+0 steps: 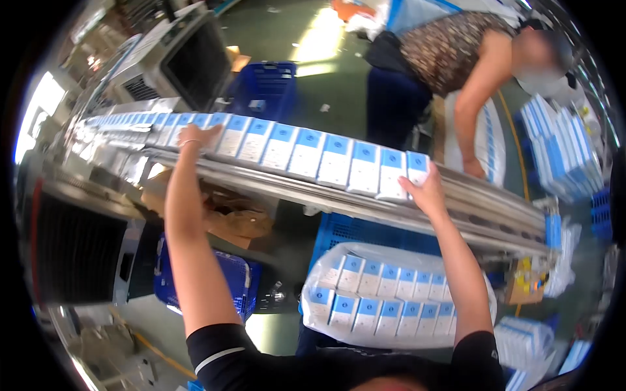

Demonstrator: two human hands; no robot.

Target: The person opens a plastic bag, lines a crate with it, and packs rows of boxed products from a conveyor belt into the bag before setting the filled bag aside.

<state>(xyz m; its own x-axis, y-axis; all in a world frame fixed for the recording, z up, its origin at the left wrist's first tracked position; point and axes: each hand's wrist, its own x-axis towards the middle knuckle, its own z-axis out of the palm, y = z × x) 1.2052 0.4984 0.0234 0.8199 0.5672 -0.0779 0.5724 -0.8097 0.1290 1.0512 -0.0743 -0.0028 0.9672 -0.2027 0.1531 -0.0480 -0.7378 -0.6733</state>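
Observation:
A long row of white-and-blue cartons [304, 153] stands side by side on a narrow metal conveyor [274, 188]. Toward the left part of the row, my left hand [201, 135] grips the cartons, its thumb and fingers apart across their tops. My right hand [428, 191] holds the right end, with the thumb on the near face and the fingers around the last carton [417, 163]. Between my hands the cartons stand close together. Nearer my body, a clear plastic bag [486, 305] holds two rows of similar cartons.
Under the bag is a blue crate [326, 229]; another blue crate [251, 280] lies below my left arm. Across the conveyor, a person [450, 52] bends over a bagged load [492, 140]. Stacked cartons [564, 153] stand at right, machine housings [195, 62] at left.

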